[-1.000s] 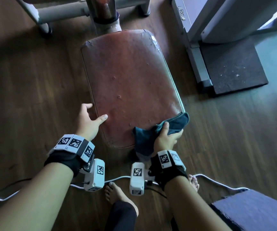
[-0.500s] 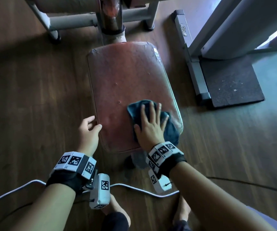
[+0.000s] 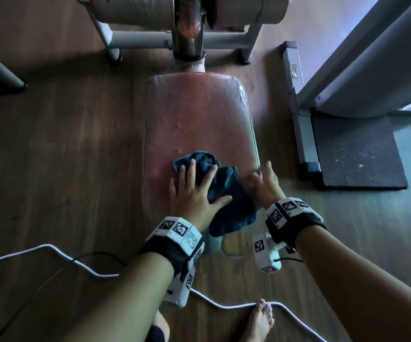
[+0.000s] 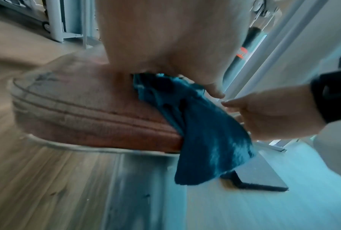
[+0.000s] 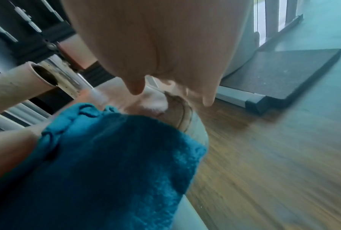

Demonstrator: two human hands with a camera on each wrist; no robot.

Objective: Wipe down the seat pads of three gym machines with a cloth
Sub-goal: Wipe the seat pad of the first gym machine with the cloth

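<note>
A worn reddish-brown seat pad (image 3: 199, 114) lies lengthwise in the head view. A dark teal cloth (image 3: 226, 193) sits on its near right part, one end hanging over the front edge. My left hand (image 3: 194, 191) lies flat on the cloth with its fingers spread and presses it onto the pad. My right hand (image 3: 263, 183) is blurred beside the cloth at the pad's right edge, fingers straight, holding nothing. The left wrist view shows the cloth (image 4: 201, 124) draped over the pad's rim (image 4: 76, 109). The right wrist view shows the cloth (image 5: 106, 155) below my open palm (image 5: 165, 46).
Past the pad stand the machine's post (image 3: 188, 33) and padded rollers (image 3: 135, 8). A grey frame base (image 3: 300, 114) and a black mat (image 3: 357, 154) lie to the right. A white cable (image 3: 51, 250) runs over the wooden floor by my bare foot (image 3: 261, 322).
The cloth has passed from my right hand to my left. The left hand moved from the pad's left edge onto the cloth; the right hand slid off to the pad's right edge.
</note>
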